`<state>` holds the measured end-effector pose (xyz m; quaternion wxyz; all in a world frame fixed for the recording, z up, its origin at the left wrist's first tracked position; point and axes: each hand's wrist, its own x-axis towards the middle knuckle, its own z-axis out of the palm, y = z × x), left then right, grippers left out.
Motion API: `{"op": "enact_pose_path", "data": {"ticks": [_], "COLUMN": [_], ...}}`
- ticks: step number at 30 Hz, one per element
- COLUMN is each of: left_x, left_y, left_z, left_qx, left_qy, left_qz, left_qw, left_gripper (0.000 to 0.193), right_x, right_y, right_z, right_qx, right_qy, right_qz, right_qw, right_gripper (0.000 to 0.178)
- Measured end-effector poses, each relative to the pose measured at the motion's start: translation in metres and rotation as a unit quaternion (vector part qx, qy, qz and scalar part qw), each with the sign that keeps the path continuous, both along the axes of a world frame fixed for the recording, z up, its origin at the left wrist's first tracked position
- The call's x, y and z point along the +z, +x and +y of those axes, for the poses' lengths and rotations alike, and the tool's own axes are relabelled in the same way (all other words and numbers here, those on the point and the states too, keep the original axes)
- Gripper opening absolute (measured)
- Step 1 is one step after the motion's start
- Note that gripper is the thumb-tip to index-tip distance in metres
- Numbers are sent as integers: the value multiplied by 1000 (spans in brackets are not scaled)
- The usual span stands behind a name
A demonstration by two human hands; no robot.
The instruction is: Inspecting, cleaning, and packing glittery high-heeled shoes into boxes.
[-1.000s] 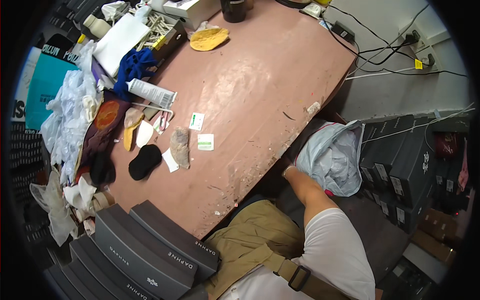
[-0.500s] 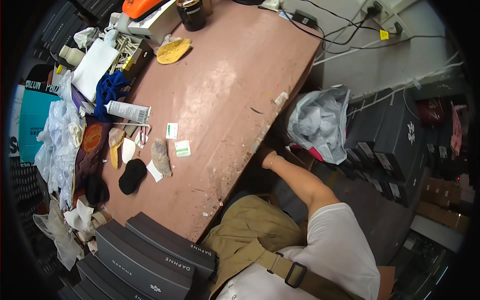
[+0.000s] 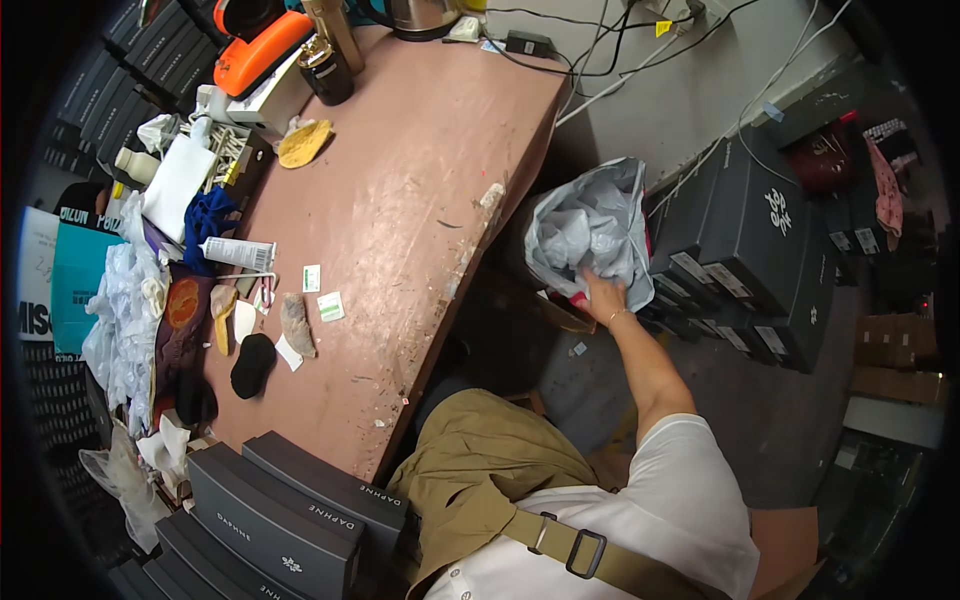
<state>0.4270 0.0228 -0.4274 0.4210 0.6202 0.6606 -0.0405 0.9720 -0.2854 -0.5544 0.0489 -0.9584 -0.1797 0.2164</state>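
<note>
My right hand [image 3: 606, 300] is at the near rim of a bin lined with a pale grey plastic bag [image 3: 625, 205], to the right of the table. Its fingers curl over the rim and grip the bag's edge; the fingertips are partly hidden among the plastic. Crumpled whitish plastic fills the bag, and a bit of red shows below its rim. My left hand is out of sight.
The pinkish table [image 3: 400, 170] carries small pads, a black pad [image 3: 253, 366], a tube [image 3: 239, 253] and an orange tool [image 3: 262, 55]. Dark shoeboxes [image 3: 765, 250] stand right of the bin; more boxes [image 3: 270, 510] are stacked at lower left. Cables [image 3: 600, 70] hang at the far wall.
My right hand has moved from beside the table's edge, below the bin, right and up onto the bag's rim. The view has turned toward the right.
</note>
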Motion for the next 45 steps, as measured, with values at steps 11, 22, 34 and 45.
{"op": "enact_pose_path", "data": {"ticks": [11,22,34,45], "left_x": [67,-76,-69,-92], "left_y": [253,349,347,348], "left_z": [-75,-130,-127,-125], "left_qx": [-282,-399,-375,-387], "left_qy": [-60,-118,-161,-159], "left_qz": [-259,-130,-154,-145], "left_qw": [922,900,900,896], "left_gripper": [60,41,28,20], "right_x": [15,113,-177,-252], "right_y": [-83,-60,-58,-35], "right_z": [27,15,94,125], "right_qx": [274,82,128,104], "right_qy": [165,281,-145,-170], "right_qz": [15,-13,302,329], "right_qw": [947,956,933,923], "right_gripper": [8,43,67,66]}}
